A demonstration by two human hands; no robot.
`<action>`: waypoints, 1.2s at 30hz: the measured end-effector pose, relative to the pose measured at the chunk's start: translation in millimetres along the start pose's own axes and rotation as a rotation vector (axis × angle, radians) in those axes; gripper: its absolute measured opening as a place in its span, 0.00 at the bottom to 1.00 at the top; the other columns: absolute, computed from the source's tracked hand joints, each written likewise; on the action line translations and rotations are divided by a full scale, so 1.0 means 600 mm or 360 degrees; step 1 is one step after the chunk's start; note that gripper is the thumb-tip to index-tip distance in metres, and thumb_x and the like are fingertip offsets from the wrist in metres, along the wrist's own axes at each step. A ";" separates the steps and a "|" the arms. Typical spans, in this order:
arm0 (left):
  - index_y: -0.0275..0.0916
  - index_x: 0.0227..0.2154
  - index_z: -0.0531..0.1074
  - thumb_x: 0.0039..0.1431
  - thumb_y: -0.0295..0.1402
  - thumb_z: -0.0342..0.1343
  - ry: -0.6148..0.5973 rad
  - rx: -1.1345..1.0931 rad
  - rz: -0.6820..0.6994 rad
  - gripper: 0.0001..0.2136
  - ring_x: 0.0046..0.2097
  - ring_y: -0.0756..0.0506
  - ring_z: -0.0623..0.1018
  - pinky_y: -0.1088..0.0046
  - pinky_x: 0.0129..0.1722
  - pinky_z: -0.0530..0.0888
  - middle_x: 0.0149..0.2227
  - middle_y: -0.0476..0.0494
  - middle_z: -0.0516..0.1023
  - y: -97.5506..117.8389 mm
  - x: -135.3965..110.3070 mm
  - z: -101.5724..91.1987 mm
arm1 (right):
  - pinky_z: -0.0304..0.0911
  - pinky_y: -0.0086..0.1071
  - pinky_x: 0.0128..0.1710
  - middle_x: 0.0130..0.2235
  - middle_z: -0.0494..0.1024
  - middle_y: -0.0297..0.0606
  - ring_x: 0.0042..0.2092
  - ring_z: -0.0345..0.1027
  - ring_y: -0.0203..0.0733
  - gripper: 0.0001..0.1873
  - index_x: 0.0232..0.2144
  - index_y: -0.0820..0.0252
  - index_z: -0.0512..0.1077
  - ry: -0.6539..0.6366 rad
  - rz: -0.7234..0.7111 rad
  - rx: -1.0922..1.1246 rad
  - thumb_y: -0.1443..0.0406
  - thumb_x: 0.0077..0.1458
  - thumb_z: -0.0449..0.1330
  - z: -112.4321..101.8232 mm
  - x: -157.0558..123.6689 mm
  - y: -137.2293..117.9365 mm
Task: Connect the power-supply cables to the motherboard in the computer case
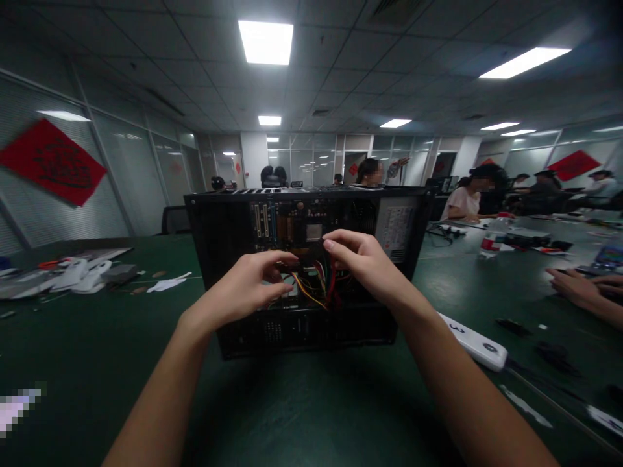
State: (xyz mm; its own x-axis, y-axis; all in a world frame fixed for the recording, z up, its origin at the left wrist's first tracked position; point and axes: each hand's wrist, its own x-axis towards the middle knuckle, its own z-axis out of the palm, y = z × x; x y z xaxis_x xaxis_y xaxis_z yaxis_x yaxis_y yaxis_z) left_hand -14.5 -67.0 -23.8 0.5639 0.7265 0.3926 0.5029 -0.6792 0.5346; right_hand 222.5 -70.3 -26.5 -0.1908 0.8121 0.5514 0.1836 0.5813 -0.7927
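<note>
An open black computer case [204, 259] stands on the green table before me, its circuit board [304, 220] facing me. In front of the board hangs a bundle of thin coloured cables [321, 279], with a dark connector [311, 253] at its upper end. My right hand [363, 259] pinches this connector from the right, with the cables running down below it. To the left of the bundle, my left hand [256, 279] has its thumb and fingers apart, close to a yellow wire. Its fingertips are partly lost against the dark interior.
A white power strip [474, 340] lies right of the case, with small black parts beyond it. Another person's hands [579, 285] rest at the right edge. A plastic bottle [489, 243] stands behind. Papers and white tools [80, 272] lie at left.
</note>
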 end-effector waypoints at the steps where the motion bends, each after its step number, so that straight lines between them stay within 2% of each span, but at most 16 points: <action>1: 0.42 0.53 0.73 0.57 0.36 0.60 0.0040 0.0085 0.0005 0.20 0.43 0.45 0.80 0.69 0.43 0.78 0.50 0.43 0.79 -0.002 0.001 0.001 | 0.65 0.30 0.31 0.32 0.75 0.36 0.32 0.67 0.37 0.16 0.37 0.60 0.76 0.0020 0.0010 0.0022 0.53 0.56 0.60 -0.002 -0.001 0.001; 5: 0.42 0.44 0.79 0.60 0.38 0.57 0.0032 0.0181 0.0043 0.12 0.41 0.45 0.81 0.71 0.42 0.78 0.42 0.46 0.82 -0.005 0.006 0.002 | 0.66 0.30 0.32 0.32 0.75 0.36 0.33 0.68 0.37 0.18 0.37 0.60 0.76 0.0078 0.0024 0.0067 0.52 0.55 0.61 -0.005 -0.002 0.001; 7: 0.40 0.41 0.80 0.60 0.39 0.58 0.0123 0.0163 0.0117 0.12 0.42 0.44 0.81 0.70 0.45 0.77 0.41 0.46 0.83 -0.002 0.006 0.001 | 0.67 0.30 0.32 0.33 0.75 0.36 0.34 0.68 0.37 0.18 0.38 0.60 0.77 0.0066 0.0038 0.0082 0.51 0.54 0.61 -0.005 -0.003 0.001; 10: 0.39 0.44 0.79 0.58 0.37 0.60 0.0298 0.0171 0.0265 0.13 0.43 0.44 0.81 0.67 0.48 0.77 0.43 0.44 0.83 0.008 0.005 0.001 | 0.68 0.31 0.35 0.34 0.76 0.36 0.35 0.70 0.38 0.19 0.39 0.60 0.76 0.0022 0.0068 0.0111 0.51 0.54 0.61 -0.001 -0.003 0.003; 14: 0.38 0.45 0.79 0.58 0.35 0.61 0.0430 0.0285 0.0412 0.13 0.43 0.44 0.82 0.68 0.47 0.78 0.43 0.43 0.83 0.013 0.005 0.009 | 0.69 0.32 0.35 0.35 0.76 0.36 0.34 0.70 0.37 0.19 0.40 0.60 0.76 -0.0016 0.0073 0.0113 0.52 0.55 0.62 0.006 -0.001 0.010; 19: 0.38 0.50 0.76 0.58 0.35 0.61 0.0532 0.0283 0.0446 0.17 0.41 0.44 0.82 0.67 0.46 0.78 0.44 0.42 0.82 0.011 0.010 0.021 | 0.70 0.33 0.37 0.37 0.77 0.37 0.36 0.71 0.38 0.19 0.40 0.59 0.76 -0.0015 0.0106 0.0144 0.51 0.54 0.63 0.010 0.000 0.015; 26: 0.38 0.48 0.78 0.58 0.34 0.62 0.0552 0.0265 0.0468 0.15 0.38 0.47 0.82 0.71 0.42 0.79 0.41 0.43 0.83 0.012 0.011 0.023 | 0.69 0.33 0.35 0.33 0.76 0.36 0.34 0.70 0.39 0.20 0.42 0.60 0.76 0.0007 0.0087 0.0191 0.51 0.55 0.61 0.022 0.002 0.026; 30: 0.37 0.49 0.77 0.58 0.34 0.62 0.0556 0.0299 0.0495 0.16 0.40 0.46 0.82 0.70 0.45 0.79 0.43 0.42 0.82 0.006 0.012 0.024 | 0.68 0.33 0.36 0.34 0.78 0.38 0.36 0.71 0.41 0.20 0.41 0.61 0.77 0.0054 0.0061 0.0189 0.51 0.56 0.61 0.030 0.002 0.025; 33: 0.38 0.54 0.73 0.58 0.35 0.62 0.0510 0.0290 0.0488 0.21 0.45 0.44 0.81 0.67 0.49 0.78 0.49 0.41 0.80 0.000 0.012 0.027 | 0.67 0.35 0.41 0.38 0.80 0.40 0.40 0.72 0.43 0.19 0.41 0.61 0.78 0.0073 -0.0013 0.0156 0.53 0.57 0.60 0.035 0.000 0.022; 36: 0.40 0.61 0.65 0.56 0.35 0.63 0.0409 0.0296 0.0496 0.29 0.46 0.45 0.80 0.67 0.50 0.77 0.52 0.41 0.78 -0.001 0.011 0.030 | 0.67 0.37 0.47 0.41 0.81 0.40 0.44 0.73 0.45 0.17 0.42 0.60 0.79 -0.0005 -0.0061 0.0132 0.54 0.59 0.59 0.041 -0.003 0.018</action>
State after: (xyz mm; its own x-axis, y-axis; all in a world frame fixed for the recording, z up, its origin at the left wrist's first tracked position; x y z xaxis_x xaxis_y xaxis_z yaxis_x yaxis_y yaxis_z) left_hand 0.5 -63.5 -34.9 0.5380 0.4703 0.6995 0.4573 -0.8600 0.2265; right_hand 201.2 -66.8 -42.3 -0.1992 0.7891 0.5811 0.0957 0.6058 -0.7898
